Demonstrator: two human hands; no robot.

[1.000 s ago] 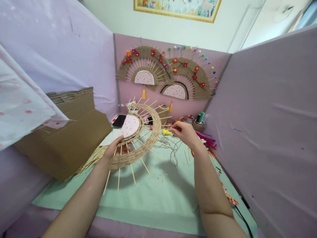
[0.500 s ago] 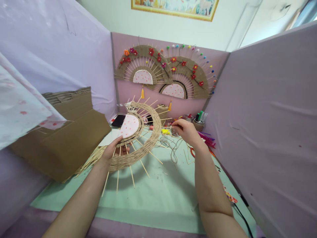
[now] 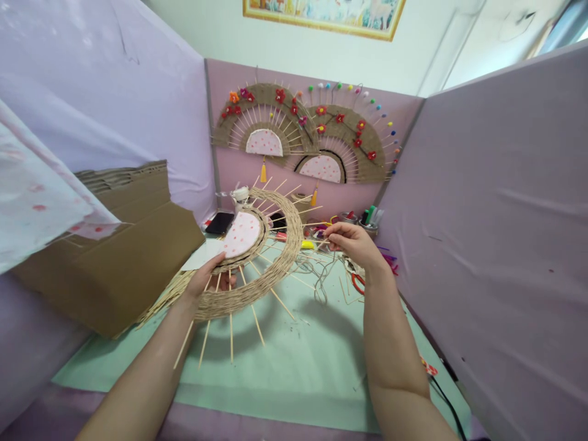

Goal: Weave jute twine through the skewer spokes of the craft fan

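Observation:
A half-round fan [image 3: 280,269], woven of tan twine over thin radiating sticks, is held tilted above the table. Its inner half-disc is pink cloth with red dots [image 3: 242,234]. My left hand [image 3: 214,275] grips this inner part, thumb on the front and fingers behind it, showing between the sticks. To the right of the fan, my right hand [image 3: 349,242] is closed in a pinch by the stick tips. Something thin and pale shows at its fingertips, but I cannot tell whether it is twine or a stick. Loose cord [image 3: 321,278] lies beneath on the table.
Two decorated fans [image 3: 264,119] hang on the pink back panel. Cardboard [image 3: 105,245] leans at left above a bundle of sticks [image 3: 168,300]. A black phone [image 3: 219,223], pens [image 3: 371,215], and red-handled scissors [image 3: 357,283] lie around the green table [image 3: 275,380].
The fan has turned slightly in my left hand, its lower sticks swinging left. My right hand has moved a little to the right, still pinching.

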